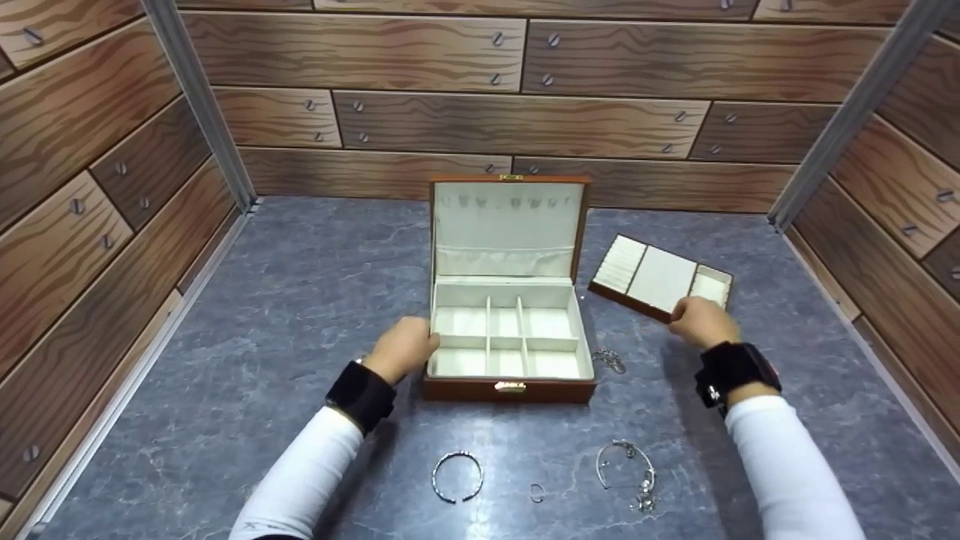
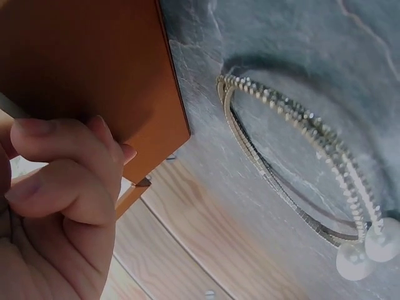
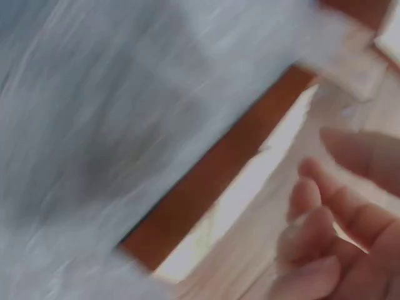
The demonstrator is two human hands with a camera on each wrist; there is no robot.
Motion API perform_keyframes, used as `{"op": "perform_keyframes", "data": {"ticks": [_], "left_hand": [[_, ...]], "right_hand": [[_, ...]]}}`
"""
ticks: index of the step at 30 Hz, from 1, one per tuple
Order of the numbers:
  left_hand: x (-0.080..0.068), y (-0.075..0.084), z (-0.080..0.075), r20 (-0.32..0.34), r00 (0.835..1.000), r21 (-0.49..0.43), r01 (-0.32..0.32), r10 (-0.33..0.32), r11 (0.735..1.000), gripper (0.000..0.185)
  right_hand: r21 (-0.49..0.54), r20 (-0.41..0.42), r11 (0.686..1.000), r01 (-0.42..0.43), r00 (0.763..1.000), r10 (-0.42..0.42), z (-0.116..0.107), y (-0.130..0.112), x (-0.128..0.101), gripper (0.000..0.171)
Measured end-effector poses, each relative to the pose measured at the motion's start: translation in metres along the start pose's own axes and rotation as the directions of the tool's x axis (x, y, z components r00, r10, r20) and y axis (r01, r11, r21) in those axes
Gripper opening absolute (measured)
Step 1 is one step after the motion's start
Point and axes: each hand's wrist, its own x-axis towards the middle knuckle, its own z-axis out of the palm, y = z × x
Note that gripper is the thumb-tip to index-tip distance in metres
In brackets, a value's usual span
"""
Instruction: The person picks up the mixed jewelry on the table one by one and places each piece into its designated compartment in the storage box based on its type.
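An open brown jewelry box [image 1: 510, 390] with a pale lining and several compartments stands mid-surface, its lid raised. My left hand [image 1: 405, 349] grips its left side wall near the rim, fingers curled against the brown outside; the thumb is hidden in the left wrist view. To the right lies a separate lined jewelry tray [image 1: 660, 279]. My right hand [image 1: 705, 322] is at its front right corner. In the blurred right wrist view, that thumb and fingers are apart with nothing between them, beside the tray [image 3: 231, 162]. Whether they touch it I cannot tell.
A sparkling bracelet with pearl ends [image 2: 294, 112] lies left of the box. In front are a bangle [image 1: 436, 480], a small ring [image 1: 536, 493] and a charm bracelet [image 1: 646, 480]. A chain [image 1: 611, 360] lies by the box's right side. Wood-patterned walls [image 1: 450, 120] enclose the surface.
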Motion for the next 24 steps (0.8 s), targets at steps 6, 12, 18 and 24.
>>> {"op": "perform_keyframes", "data": {"ticks": [6,12,18,24], "left_hand": [[-0.003,0.001,0.004,-0.003,1.0,0.014,0.001,-0.001,1.0,0.026],[-0.003,0.01,-0.006,-0.054,0.997,0.07,0.068,-0.064,0.995,0.033],[0.005,0.055,-0.037,-0.156,0.987,0.033,0.029,-0.024,0.999,0.042],[0.035,0.154,-0.034,-0.078,0.971,-0.005,-0.225,0.224,0.974,0.022]], "right_hand": [[-0.065,-0.083,0.997,-0.051,0.996,0.046,0.012,0.026,0.012,0.017],[0.046,-0.161,0.981,-0.187,0.968,0.192,0.012,0.039,0.008,0.021],[0.089,-0.175,0.951,-0.298,0.935,0.309,0.007,0.057,0.004,0.042],[0.107,-0.186,0.939,-0.327,0.921,0.342,0.012,0.058,0.01,0.042]]}}
